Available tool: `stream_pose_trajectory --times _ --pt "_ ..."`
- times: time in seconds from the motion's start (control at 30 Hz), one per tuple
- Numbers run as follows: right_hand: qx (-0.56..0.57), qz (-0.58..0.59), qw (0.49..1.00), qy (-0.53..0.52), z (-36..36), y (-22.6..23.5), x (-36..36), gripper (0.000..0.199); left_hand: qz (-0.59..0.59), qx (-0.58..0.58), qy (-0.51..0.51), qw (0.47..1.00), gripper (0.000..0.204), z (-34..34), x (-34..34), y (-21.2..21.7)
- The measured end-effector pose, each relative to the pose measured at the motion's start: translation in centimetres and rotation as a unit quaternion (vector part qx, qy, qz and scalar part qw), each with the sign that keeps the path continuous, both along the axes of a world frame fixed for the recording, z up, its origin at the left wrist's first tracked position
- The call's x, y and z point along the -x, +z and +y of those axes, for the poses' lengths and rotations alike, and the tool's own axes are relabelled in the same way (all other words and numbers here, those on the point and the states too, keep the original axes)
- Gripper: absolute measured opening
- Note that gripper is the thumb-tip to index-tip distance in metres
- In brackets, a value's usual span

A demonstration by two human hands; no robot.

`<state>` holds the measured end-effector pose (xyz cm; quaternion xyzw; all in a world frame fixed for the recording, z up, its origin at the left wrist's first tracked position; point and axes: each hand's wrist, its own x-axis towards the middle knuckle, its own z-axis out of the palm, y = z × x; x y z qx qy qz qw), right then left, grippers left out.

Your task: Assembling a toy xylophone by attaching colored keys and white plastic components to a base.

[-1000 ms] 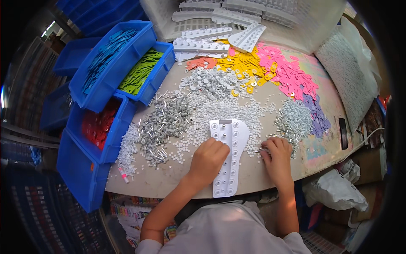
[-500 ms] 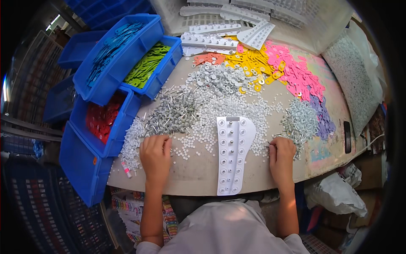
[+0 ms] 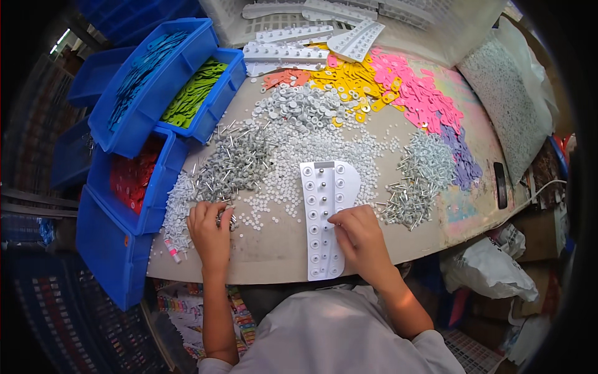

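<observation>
A long white plastic tray (image 3: pixel 309 249) lies in front of me, with round white discs down both sides and metal pegs along its middle groove. My right hand (image 3: pixel 364 240) pinches over that middle row, thumb and forefinger together; whatever it holds is too small to make out. My left hand (image 3: pixel 210 237) is curled at the near edge of a heap of metal rivets (image 3: pixel 230 165), and a few rivets (image 3: pixel 225 217) show between its thumb and fingers. Left of this hand lies a heap of small white plastic pieces (image 3: pixel 177 209).
Blue bins (image 3: pixel 106 246) stand at the left, holding blue, green and red tabs. Yellow tabs (image 3: pixel 342 78), pink tabs (image 3: pixel 423 93) and purple tabs (image 3: pixel 462 163) are heaped farther back. More rivets (image 3: pixel 408 202) lie right. Similar white trays (image 3: pixel 286 55) are stacked behind.
My right hand has moved left from the rivet heap to the white tray's middle row. Rivets now show in my left hand's curled fingers. The whole view has shifted slightly.
</observation>
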<state>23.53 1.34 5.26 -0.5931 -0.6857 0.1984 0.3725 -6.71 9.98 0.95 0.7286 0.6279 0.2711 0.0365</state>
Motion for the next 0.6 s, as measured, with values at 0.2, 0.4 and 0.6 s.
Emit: stream_pose_trajectory --times 0.2,0.4,0.6 --pt "0.017 -0.017 1.000 -0.013 0.3 -0.6 0.7 0.025 -0.019 0.027 -0.004 0.999 0.012 0.5 0.1 0.1" --pt "-0.004 -0.055 0.998 0.017 0.2 0.5 0.8 0.028 -0.070 0.006 -0.007 0.998 0.011 0.1 -1.5 1.5" --pt "-0.020 -0.174 0.974 -0.145 -0.1 -0.3 -4.4 0.022 -0.170 -0.013 -0.202 0.964 0.013 -3.5 -7.8 3.8"
